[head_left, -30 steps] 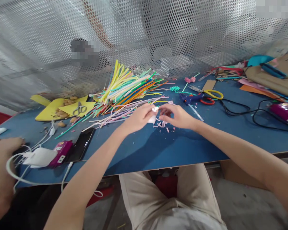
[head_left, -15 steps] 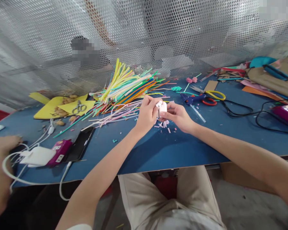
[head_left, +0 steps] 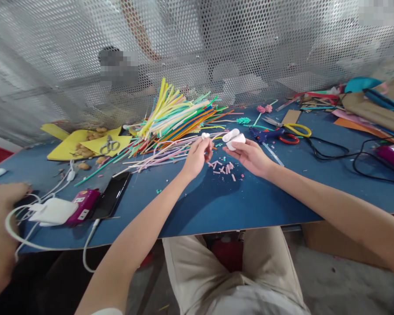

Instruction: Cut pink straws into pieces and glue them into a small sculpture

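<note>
Between the fingertips of my left hand [head_left: 196, 158] is a small white earbud [head_left: 205, 136], partly covered by the fingers. My right hand [head_left: 251, 156] grips a white earbud case [head_left: 235, 142] whose lid [head_left: 231, 134] stands open, facing the left hand. Both hands are raised over the blue table [head_left: 213, 205], a short gap apart. Below them lie short cut bits of pink and lilac stem [head_left: 228, 168]. Behind is a pile of colourful pipe cleaners [head_left: 180, 116].
At left are a black phone [head_left: 113, 195], a purple power strip [head_left: 82, 206], a white charger [head_left: 54, 211], cables, scissors [head_left: 109, 145] and another person's arm [head_left: 1, 227]. At right lie a blue glue gun [head_left: 265, 134], yellow-and-red-handled scissors [head_left: 295, 130] and a black cord [head_left: 328, 153].
My hands have moved apart from each other. The left hand has drawn away leftward with the earbud, and the open case in my right hand has shifted right and shows fully.
</note>
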